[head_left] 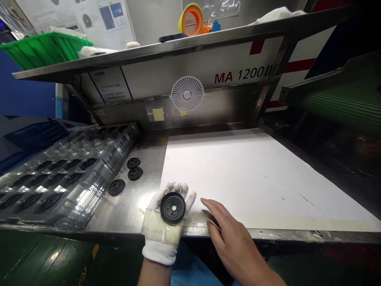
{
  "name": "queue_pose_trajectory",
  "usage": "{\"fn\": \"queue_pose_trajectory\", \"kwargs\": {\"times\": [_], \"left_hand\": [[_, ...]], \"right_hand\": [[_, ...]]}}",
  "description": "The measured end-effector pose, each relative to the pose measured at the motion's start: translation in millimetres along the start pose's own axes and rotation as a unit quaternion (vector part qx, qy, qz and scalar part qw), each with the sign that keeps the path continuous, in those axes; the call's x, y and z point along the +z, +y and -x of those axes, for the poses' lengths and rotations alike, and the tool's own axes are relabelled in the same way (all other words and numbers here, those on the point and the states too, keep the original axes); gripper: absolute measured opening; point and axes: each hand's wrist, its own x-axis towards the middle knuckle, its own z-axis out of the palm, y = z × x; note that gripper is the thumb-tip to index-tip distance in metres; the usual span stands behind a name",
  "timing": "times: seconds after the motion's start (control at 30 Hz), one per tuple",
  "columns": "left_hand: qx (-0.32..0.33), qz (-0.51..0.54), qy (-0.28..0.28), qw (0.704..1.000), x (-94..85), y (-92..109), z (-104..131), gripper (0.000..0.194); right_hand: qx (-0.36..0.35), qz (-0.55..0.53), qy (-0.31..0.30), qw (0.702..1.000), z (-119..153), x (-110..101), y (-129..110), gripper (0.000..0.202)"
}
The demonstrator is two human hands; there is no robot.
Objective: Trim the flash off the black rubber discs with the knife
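Note:
My left hand [168, 214], in a white glove, is turned palm up near the table's front edge. A black round plastic part [173, 207] with a ribbed rim and a pale centre hole rests on its palm, the fingers curled slightly behind it. Bare and just to the right, my right hand [228, 226] pinches a thin dark blade [210, 217]; its pointed tip sticks out toward the left, apart from the part, and its handle is hidden in the hand. Beyond my left hand lie three similar black parts, one closer [116, 187] and two side by side [135, 173].
Stacked clear plastic trays [89, 190] with several black parts stand on the left. A white sheet [238, 171] covers much of the metal table [119, 214]. Overhead, a metal shelf [143, 55] carries a green bin [49, 49] and tape rolls [192, 20]; a small fan [187, 94] hangs below.

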Motion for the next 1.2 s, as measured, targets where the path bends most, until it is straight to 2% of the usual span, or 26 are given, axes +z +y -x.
{"fn": "queue_pose_trajectory", "kwargs": {"times": [0.07,0.17,0.2,0.23,0.3,0.37,0.4,0.47,0.6,0.7,0.77,0.87,0.93,0.97,1.0,1.03,1.07,1.1,1.13,1.17,1.2], "left_hand": [[-0.013,0.014,-0.012,1.0,-1.0,4,0,0.02],[-0.017,0.013,-0.03,0.999,-3.5,13,0,0.024],[-0.014,0.004,-0.033,0.999,-4.4,17,1,0.028],[-0.008,-0.01,-0.035,0.999,-5.2,20,3,0.033],[0.005,-0.051,-0.05,0.997,-6.5,24,8,0.048],[0.006,-0.1,-0.093,0.991,-7.1,25,15,0.06],[0.002,-0.123,-0.121,0.985,-7.3,25,18,0.063],[-0.006,-0.16,-0.175,0.971,-7.5,22,23,0.068],[-0.01,-0.192,-0.227,0.955,-7.6,14,22,0.067],[-0.01,-0.188,-0.236,0.953,-6.7,9,15,0.066],[-0.018,-0.173,-0.232,0.957,-5.7,8,13,0.067],[-0.032,-0.191,-0.198,0.961,-6.3,19,17,0.067],[0.016,-0.289,-0.149,0.945,-11.2,37,18,0.065],[0.073,-0.377,-0.114,0.916,-15.8,50,17,0.062],[0.145,-0.484,-0.076,0.86,-22.0,64,13,0.058],[0.234,-0.589,-0.037,0.773,-29.4,80,7,0.055],[0.306,-0.687,-0.01,0.659,-37.7,96,-1,0.052],[0.373,-0.753,-0.003,0.543,-46.1,112,-12,0.049],[0.421,-0.789,-0.013,0.447,-54.0,125,-24,0.046],[0.432,-0.826,-0.031,0.36,-60.5,137,-36,0.043],[0.431,-0.853,-0.037,0.292,-65.2,145,-45,0.041]], "right_hand": [[-0.028,-0.024,-0.06,0.998,2,1,-2,0.053],[-0.036,-0.128,-0.229,0.964,3,-5,-9,0.041],[-0.025,-0.161,-0.245,0.956,1,-9,-11,0.037],[-0.008,-0.185,-0.23,0.956,-1,-13,-13,0.035],[0.022,-0.2,-0.133,0.97,-9,-19,-15,0.029],[0.044,-0.2,-0.058,0.977,-17,-22,-16,0.015],[0.053,-0.206,-0.042,0.976,-20,-22,-17,0.011],[0.049,-0.213,-0.012,0.976,-23,-17,-21,0.014],[-0.023,-0.213,0.022,0.976,-22,0,-32,0.016],[-0.041,-0.187,0.019,0.981,-23,7,-31,0.008],[-0.025,-0.177,0.031,0.983,-26,3,-24,0.015],[0.042,-0.181,0.07,0.98,-31,-16,-2,0.031],[0.091,-0.152,0.079,0.981,-36,-34,14,0.042],[0.103,-0.127,0.067,0.984,-39,-43,22,0.044],[0.105,-0.103,0.048,0.988,-42,-51,28,0.043],[0.099,-0.088,0.032,0.991,-46,-59,33,0.036],[0.09,-0.087,0.018,0.992,-51,-65,37,0.024],[0.081,-0.106,0.013,0.991,-59,-71,39,0.023],[0.074,-0.14,0.019,0.987,-68,-77,41,0.038],[0.07,-0.181,0.029,0.98,-79,-82,43,0.05],[0.07,-0.221,0.04,0.972,-92,-88,45,0.054]]}}
